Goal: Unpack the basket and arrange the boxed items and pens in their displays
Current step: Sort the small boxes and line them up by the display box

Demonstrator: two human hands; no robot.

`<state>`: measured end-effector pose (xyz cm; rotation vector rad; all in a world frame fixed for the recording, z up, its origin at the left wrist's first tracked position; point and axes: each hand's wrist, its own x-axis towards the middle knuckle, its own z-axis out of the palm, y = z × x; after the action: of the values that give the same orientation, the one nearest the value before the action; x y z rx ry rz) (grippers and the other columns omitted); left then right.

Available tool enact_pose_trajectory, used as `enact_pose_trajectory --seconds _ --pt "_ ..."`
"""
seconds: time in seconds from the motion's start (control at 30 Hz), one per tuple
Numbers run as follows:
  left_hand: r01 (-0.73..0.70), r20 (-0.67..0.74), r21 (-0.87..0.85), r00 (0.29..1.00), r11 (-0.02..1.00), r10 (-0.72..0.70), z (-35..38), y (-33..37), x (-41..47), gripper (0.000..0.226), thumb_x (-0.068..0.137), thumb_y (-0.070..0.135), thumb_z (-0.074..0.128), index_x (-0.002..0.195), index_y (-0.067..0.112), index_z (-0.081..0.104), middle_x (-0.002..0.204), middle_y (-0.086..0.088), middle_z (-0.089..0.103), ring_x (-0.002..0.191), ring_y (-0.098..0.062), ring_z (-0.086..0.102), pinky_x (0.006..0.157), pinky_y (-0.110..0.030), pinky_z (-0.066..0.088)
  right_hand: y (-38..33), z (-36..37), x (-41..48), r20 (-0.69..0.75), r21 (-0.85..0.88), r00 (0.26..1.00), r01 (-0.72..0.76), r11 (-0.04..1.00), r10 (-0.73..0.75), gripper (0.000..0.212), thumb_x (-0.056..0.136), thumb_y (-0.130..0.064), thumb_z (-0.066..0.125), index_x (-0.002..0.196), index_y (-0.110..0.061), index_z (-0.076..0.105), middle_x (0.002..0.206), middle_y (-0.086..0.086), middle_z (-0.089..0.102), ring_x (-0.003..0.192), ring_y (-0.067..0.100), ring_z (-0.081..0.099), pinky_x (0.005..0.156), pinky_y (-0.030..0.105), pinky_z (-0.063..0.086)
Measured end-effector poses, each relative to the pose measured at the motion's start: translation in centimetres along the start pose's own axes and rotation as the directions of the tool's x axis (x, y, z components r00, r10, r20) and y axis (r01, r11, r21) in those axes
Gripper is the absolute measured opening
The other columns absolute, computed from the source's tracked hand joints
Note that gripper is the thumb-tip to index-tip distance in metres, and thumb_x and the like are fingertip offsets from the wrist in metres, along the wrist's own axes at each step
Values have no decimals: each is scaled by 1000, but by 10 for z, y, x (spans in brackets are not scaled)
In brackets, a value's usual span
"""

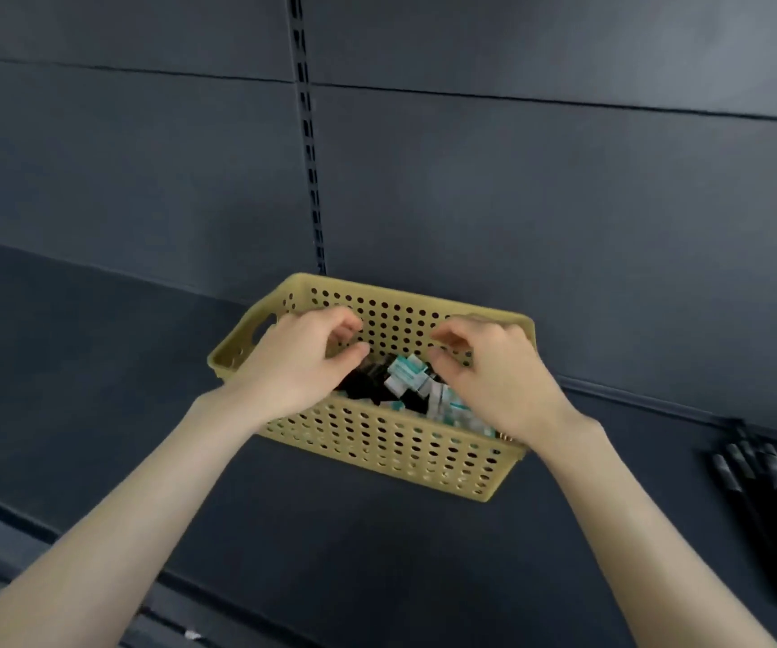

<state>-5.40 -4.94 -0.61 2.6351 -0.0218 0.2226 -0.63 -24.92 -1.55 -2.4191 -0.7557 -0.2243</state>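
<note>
Over the yellow basket [377, 441] at the shelf's [96, 367] far edge, we are hovering our left hand [300, 362] and right hand [494, 371], fingers loosely curled, holding nothing. We are favouring pinching the topmost of the boxed items [407, 371] by its sides

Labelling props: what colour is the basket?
The basket is pale yellow with round holes; head view.
</note>
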Motion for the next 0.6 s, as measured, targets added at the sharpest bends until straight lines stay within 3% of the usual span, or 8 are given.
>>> enact_pose_trajectory --seconds 0.13,0.3,0.4,0.53,0.6 --pt "-105 317 34 944 994 89 -4 -29 41 38 92 41 55 126 23 54 122 7 61 106 -7 57 95 -28 45 -5 11 21 170 -89 977 -118 989 132 25 91 -34 55 110 -20 62 103 0 67 97 19 61 87 40 50" --pt "-270 594 3 775 963 215 3 -39 79 41 88 46 57 123 23 57 117 8 62 101 -8 60 92 -33 51 -8 18 35 373 -152 906 -151 977 198 32 92 -32 58 119 -15 60 115 1 65 101 14 60 92 29 47" --pt "-329 697 -45 666 943 265 6 -47 93 42 86 45 61 122 24 58 113 12 63 99 -3 60 90 -30 52 -7 23 46 467 -202 851 -163 966 241 36 92 -31 58 123 -13 56 120 0 62 105 13 58 91 25 45" --pt "-311 786 -174 528 934 322 16 -53 98 41 83 39 68 119 21 60 105 11 65 91 0 62 79 -16 52 -4 30 66 533 -275 805 -126 953 260 36 90 -32 60 118 -10 57 114 2 63 102 18 58 90 36 47" --pt "-322 808 -187 487 928 331 22 -52 98 41 82 39 70 117 20 61 102 8 66 88 -5 62 73 -17 51 -1 36 73 550 -318 788 -109 942 277 37 89 -34 60 116 -9 57 110 4 63 99 20 58 87 40 48"
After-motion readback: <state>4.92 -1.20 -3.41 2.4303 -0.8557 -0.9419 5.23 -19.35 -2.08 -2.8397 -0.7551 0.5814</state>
